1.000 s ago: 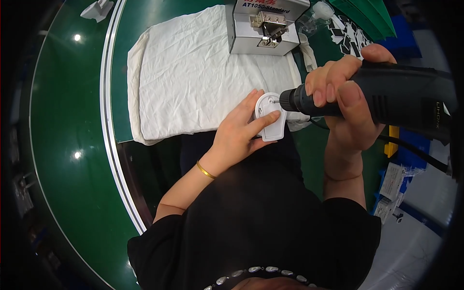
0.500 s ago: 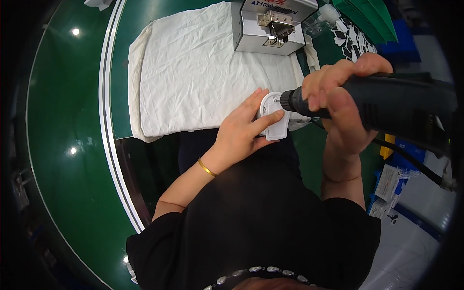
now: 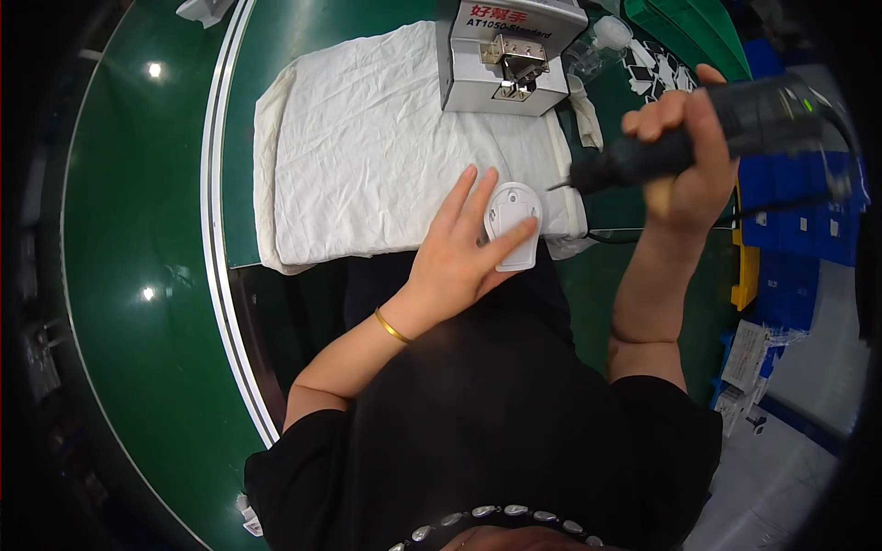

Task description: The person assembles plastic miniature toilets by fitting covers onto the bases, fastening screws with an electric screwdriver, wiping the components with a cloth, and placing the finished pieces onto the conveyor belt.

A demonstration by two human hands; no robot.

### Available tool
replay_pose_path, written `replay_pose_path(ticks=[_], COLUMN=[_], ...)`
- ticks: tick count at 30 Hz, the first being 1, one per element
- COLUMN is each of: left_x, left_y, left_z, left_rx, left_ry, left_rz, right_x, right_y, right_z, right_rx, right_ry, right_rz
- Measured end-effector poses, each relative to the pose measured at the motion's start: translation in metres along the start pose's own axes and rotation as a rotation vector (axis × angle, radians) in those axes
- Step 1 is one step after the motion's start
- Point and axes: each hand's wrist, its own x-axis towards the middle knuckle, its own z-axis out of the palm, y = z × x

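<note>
One green bin (image 3: 709, 41), contents unclear | left fingers (image 3: 510, 241) holding white part (image 3: 516, 258) | right fingers (image 3: 673, 107) gripping screwdriver (image 3: 643, 161)

Part of the green bench (image 3: 241, 216) is covered by a creased white cloth (image 3: 358, 156). On its far right part a grey box-shaped machine (image 3: 459, 78) is set, with a metal fixture (image 3: 516, 50) mounted on its front. To its right a clear container (image 3: 597, 60) is placed, and small black and white pieces (image 3: 654, 72) are scattered near a green bin (image 3: 694, 32). Farther right, blue bins (image 3: 795, 271) and a yellow bin (image 3: 746, 271) can be seen. At left, the bench is bordered by a pale strip (image 3: 213, 193).
</note>
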Motion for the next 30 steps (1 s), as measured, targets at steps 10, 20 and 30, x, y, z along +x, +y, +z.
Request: replay_pose_path(ticks=[10, 20, 30], left_x=[0.018, 0.011, -0.032], left_y=[-0.002, -0.148, -0.265], left_z=[-0.055, -0.169, -0.255], left_rx=[0.200, 0.031, 0.503], left_ry=[-0.312, 0.715, 0.838], left_rz=[0.222, -0.608, -0.995], right_x=[0.026, 0.018, 0.024], right_y=[0.088, 0.104, 0.121], right_z=[-0.150, -0.169, -0.178], right_rx=[-0.465, -0.742, -0.649], right_ry=[0.371, 0.294, 0.301], right_rz=[0.579, 0.446, 0.484])
